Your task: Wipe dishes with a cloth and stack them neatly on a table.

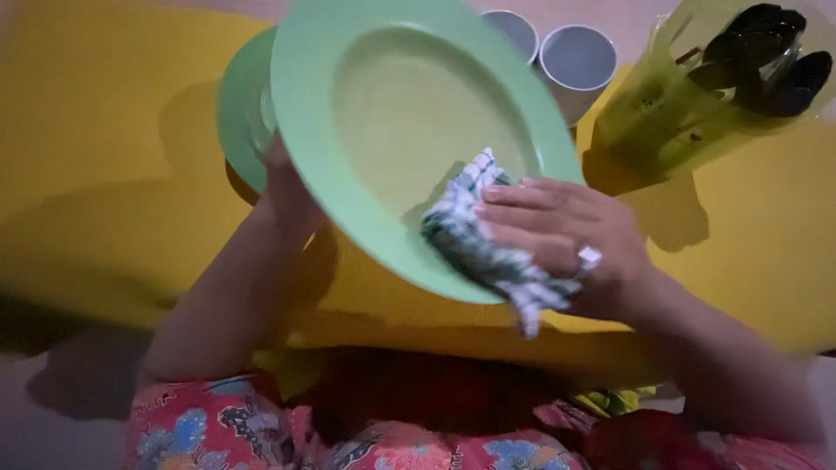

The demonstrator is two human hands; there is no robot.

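Green plate (409, 113) is held up and tilted toward the camera, over the near part of the yellow desk (104, 174). Left hand (283, 187) grips its left rim from behind, fingers closed on the edge, mostly hidden by the plate. Right hand (566, 239) presses a checked cloth (479, 239) flat against the plate's lower right rim; fingers extended over the cloth, thumb side not visible, ring on one finger. Cloth wraps over the rim edge and hangs a little below it

A second green plate (237, 109) sits just behind the held one on the left, edge overlapping in view. Two grey cups (575, 61) stand touching each other beyond the top right rim, near it. Yellow-green cutlery holder (662, 113) with dark handles stands right of the cups, close to the right hand's side

Open room: bare desk to the far left and lower right; tight at top right between rim, cups and holder
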